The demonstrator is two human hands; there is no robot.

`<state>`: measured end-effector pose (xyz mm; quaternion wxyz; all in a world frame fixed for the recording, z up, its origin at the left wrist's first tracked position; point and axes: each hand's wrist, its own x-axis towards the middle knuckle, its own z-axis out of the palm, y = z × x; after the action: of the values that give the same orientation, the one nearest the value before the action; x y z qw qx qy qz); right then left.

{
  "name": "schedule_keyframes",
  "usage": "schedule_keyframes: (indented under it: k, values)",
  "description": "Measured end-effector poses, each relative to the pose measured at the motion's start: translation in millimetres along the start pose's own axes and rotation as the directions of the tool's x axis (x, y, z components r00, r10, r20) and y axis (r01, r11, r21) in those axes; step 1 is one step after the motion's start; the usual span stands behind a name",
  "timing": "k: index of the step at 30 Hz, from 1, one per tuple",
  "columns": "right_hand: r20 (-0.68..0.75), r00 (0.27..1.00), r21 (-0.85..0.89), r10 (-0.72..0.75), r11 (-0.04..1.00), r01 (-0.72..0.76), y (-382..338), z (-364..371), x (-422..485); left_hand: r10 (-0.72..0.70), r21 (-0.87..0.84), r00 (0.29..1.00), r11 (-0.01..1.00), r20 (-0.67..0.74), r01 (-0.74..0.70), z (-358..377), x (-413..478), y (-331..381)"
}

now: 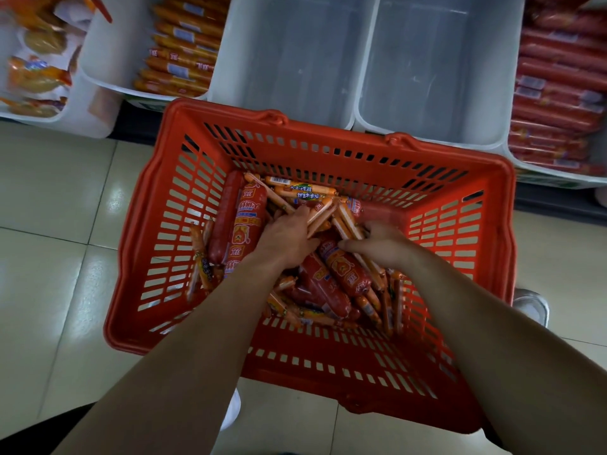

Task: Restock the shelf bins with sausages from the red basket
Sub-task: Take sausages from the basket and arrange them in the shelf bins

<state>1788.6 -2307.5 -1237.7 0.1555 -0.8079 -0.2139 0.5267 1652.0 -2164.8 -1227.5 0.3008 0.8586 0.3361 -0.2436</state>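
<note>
Both hands in basket (308, 126), frame centre. Left hand (289, 238) closed around thin sausages (320, 213); right hand (382, 244) curled into the pile, grip unclear. Advice: gather one type, ends aligned, then lift to empty bins (361, 60) at top. Fingertips hidden under sausages.

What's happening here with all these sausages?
A person is leaning over a red basket on the floor, both hands down among mixed sausages. The left hand has thin orange sausages between its fingers; the right hand is closed over more of them. Thick red sausages lie alongside. Straight ahead, two shelf bins stand empty, while the bins on either side hold stock.
</note>
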Motion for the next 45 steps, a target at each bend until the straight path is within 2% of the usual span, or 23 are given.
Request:
schedule_keyframes:
  k: [6,10,15,17,20,23,28,31,36,41,45]
  values:
    - [-0.007,1.000,-0.071,0.029,0.997,-0.029,-1,-9,-5,0.011,-0.070,1.000,0.998,-0.016,-0.012,8,3,1]
    - [0.051,0.992,-0.061,0.112,0.992,-0.109,2,-20,-10,0.041,-0.054,0.999,0.998,-0.011,-0.042,5,3,7]
    - [0.116,0.983,-0.133,0.142,0.983,-0.126,0,-33,-28,0.047,-0.076,0.999,0.996,0.012,-0.046,5,3,12]
    - [0.097,0.988,-0.134,0.117,0.986,-0.103,2,-35,-34,0.059,-0.097,0.998,0.993,-0.014,-0.060,3,0,13]
    - [0.033,0.999,-0.079,-0.023,0.997,0.026,0,-37,-47,0.082,-0.191,0.993,0.977,-0.084,-0.097,-7,-7,19]
    - [-0.038,0.997,-0.060,-0.068,0.996,0.066,-3,-45,-55,0.111,-0.228,0.979,0.962,-0.170,-0.149,-26,-18,30]
    - [-0.142,0.983,-0.140,-0.120,0.985,0.100,-20,-65,-83,0.219,-0.151,0.954,0.956,-0.203,-0.251,-64,-52,50]
    - [-0.100,0.983,-0.260,-0.157,0.957,0.127,-38,-84,-113,0.241,-0.097,0.956,0.961,-0.167,-0.259,-91,-76,54]
    - [-0.070,0.972,-0.529,-0.223,0.835,0.153,-72,-132,-165,0.267,-0.053,0.957,0.960,-0.117,-0.274,-149,-116,55]
    - [-0.135,0.942,-0.644,-0.308,0.750,0.153,-100,-182,-190,0.217,0.006,0.974,0.976,-0.065,-0.217,-200,-130,54]
    - [-0.170,0.923,-0.667,-0.345,0.730,0.150,-110,-203,-171,0.171,-0.039,0.977,0.983,-0.124,-0.177,-211,-115,43]
